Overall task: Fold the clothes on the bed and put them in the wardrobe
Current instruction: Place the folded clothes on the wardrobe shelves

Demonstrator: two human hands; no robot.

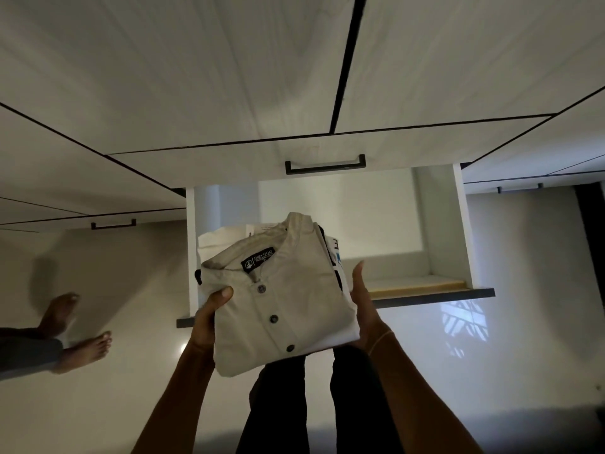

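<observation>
I hold a stack of folded clothes over the open wardrobe drawer (432, 294). On top lies a beige buttoned shirt (281, 309) with a black neck label. Beneath it, a dark garment with white and blue print (334, 253) shows at the right edge. My left hand (209, 312) grips the stack's left side, thumb pressed on the shirt. My right hand (363, 306) supports the right side with the palm, thumb straight up; its fingers are hidden under the stack. A white folded item (226, 235) lies in the drawer's back left, behind the stack.
The drawer's white inside is bare on its right half. Above it is a shut drawer front with a black handle (325, 165), and pale wardrobe doors (229, 93). Another person's bare feet (85, 348) stand on the floor at left. My legs in dark trousers (278, 404) are below.
</observation>
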